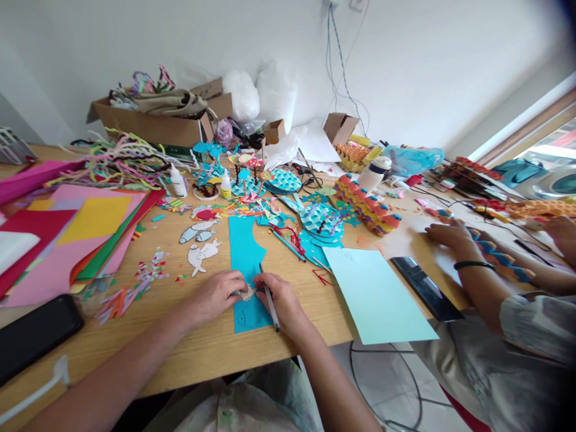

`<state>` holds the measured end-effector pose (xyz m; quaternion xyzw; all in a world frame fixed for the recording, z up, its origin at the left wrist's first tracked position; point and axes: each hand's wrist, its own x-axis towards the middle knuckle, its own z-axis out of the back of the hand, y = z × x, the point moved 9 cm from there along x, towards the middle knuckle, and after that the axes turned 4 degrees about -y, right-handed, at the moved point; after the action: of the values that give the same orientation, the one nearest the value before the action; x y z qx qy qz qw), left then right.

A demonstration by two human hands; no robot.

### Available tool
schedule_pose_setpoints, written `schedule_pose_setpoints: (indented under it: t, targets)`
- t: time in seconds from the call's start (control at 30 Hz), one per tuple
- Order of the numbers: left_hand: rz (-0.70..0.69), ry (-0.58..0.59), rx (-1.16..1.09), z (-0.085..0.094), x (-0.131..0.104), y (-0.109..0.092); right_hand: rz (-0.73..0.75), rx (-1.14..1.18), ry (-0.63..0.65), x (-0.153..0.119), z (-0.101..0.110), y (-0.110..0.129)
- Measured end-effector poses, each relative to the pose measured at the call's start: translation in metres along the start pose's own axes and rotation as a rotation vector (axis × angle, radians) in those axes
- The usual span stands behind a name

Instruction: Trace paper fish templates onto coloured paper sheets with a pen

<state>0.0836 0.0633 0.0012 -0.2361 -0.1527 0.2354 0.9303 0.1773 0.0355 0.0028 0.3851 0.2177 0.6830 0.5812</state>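
Two hands work at the near edge of the counter [180,360]. My left hand [225,291], fingers bent and close together, rests on a strip of blue paper [245,240] and touches a small pale cutout [245,293] lying on it; the fingers hide part of this piece, so I cannot tell whether they pinch it or only press it down. My right hand [284,303], at the right edge of the strip, has its fingers clamped on a pen [270,297], which slants from far left to near right. A drawn outline [242,320], seemingly a fish, marks the near end of the strip. Left of the strip lie white fish cutouts [209,249] and, farther left, a stack of coloured sheets [94,219]. Two small bottles [177,181] [225,185] stand upright beyond the cutouts. To the right, a pale green sheet [375,294] overhangs the near edge, with a dark phone [425,287] just beside it. At the far right, another person's hand [452,234] rests on the counter. A cardboard box [153,126] stands at the far left, near the wall [180,36].
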Motion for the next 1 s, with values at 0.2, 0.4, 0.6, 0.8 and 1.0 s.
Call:
schedule_pose_setpoints:
  t: [0.2,0.4,0.6,0.8,1.0]
  targets:
    - [-0.067,-0.008,0.036,-0.001,0.003,0.0,-0.033,0.111,-0.134,-0.001,0.025,0.005]
    - [-0.101,-0.034,0.039,0.0,0.004,0.003,-0.112,0.307,-0.218,-0.008,0.041,0.012]
    - [-0.123,-0.052,0.042,0.002,0.001,0.002,-0.027,0.024,-0.119,-0.002,0.014,0.016]
    - [-0.089,-0.02,-0.021,0.004,0.003,0.003,0.036,-0.12,-0.071,-0.001,0.003,0.02]
    - [-0.076,0.022,-0.075,0.002,0.009,0.007,-0.027,0.064,-0.056,-0.006,0.012,0.027]
